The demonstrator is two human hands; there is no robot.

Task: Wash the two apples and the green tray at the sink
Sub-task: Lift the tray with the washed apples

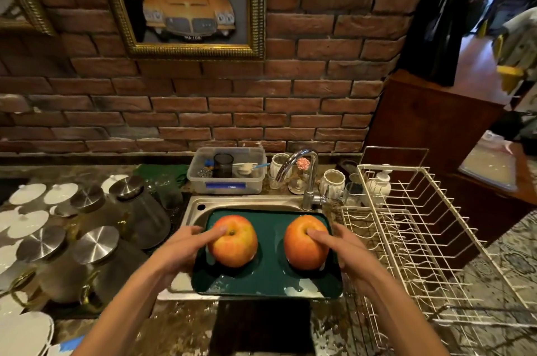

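Sink mouth covered, sides crowded, near edge free

The green tray (266,283) lies across the sink (194,212), closing nearly all of the basin; only a strip along its left and back rim shows. Two apples (232,241) stand on the tray with a bare gap between them. The faucet (302,172) arches over the back rim toward the tray's far edge, with a clear plastic box (228,174) and white jars (331,181) behind it. Lidded glass jugs (139,210) stand close on the left, and the wire dish rack (412,225) runs just beside the tray on the right. The worktop (180,323) nearest the person lies open.
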